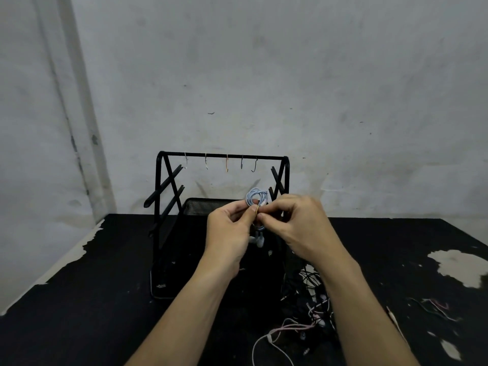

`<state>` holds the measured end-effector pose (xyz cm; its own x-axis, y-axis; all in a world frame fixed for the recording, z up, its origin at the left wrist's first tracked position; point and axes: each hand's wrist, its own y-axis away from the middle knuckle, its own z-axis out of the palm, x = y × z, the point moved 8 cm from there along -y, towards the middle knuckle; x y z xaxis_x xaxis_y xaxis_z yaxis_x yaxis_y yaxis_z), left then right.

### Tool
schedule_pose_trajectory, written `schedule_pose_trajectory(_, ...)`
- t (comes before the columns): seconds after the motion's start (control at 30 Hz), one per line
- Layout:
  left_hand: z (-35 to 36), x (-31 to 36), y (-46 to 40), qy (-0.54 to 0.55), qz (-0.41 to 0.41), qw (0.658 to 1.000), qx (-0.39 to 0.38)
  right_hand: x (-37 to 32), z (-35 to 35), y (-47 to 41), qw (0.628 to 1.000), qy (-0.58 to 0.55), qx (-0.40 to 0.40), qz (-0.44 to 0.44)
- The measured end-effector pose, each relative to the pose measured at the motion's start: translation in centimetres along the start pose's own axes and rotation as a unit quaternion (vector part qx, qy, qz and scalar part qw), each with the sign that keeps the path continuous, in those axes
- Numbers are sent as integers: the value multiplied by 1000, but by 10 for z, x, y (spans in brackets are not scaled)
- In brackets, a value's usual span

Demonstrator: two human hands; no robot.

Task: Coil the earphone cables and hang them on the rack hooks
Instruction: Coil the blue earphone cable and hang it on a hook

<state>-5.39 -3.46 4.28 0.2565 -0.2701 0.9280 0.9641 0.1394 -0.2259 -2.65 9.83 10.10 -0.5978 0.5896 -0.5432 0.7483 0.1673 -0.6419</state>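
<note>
A light blue earphone cable [255,197] is wound into a small coil, held up in front of the black rack [223,156]. My left hand [229,228] pinches the coil from the left, and my right hand [298,223] pinches it from the right, with a thin yellowish tie between the fingertips. The earbuds [258,240] dangle below the hands. Several small hooks [227,163] hang from the rack's top bar, all bare.
A tangle of pink, white and black earphone cables [311,313] lies on the black table [87,299] at the right of the rack. More thin wires [433,309] lie far right. A black mesh tray [208,206] sits inside the rack. A grey wall stands behind.
</note>
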Motion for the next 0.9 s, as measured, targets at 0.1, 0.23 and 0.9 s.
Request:
schedule_pose_trajectory(0.1, -1, 1, -1, 11, 8, 1000, 11, 1, 3, -1, 999, 39, 2, -12)
schedule_pose_trajectory(0.23, 0, 3, 0, 10, 10, 1000, 2, 0, 3, -1, 999, 43, 6, -23)
schedule_pose_trajectory(0.9, 9, 15, 8, -60, 41, 996, -44, 15, 1, -3, 993, -102, -57, 31)
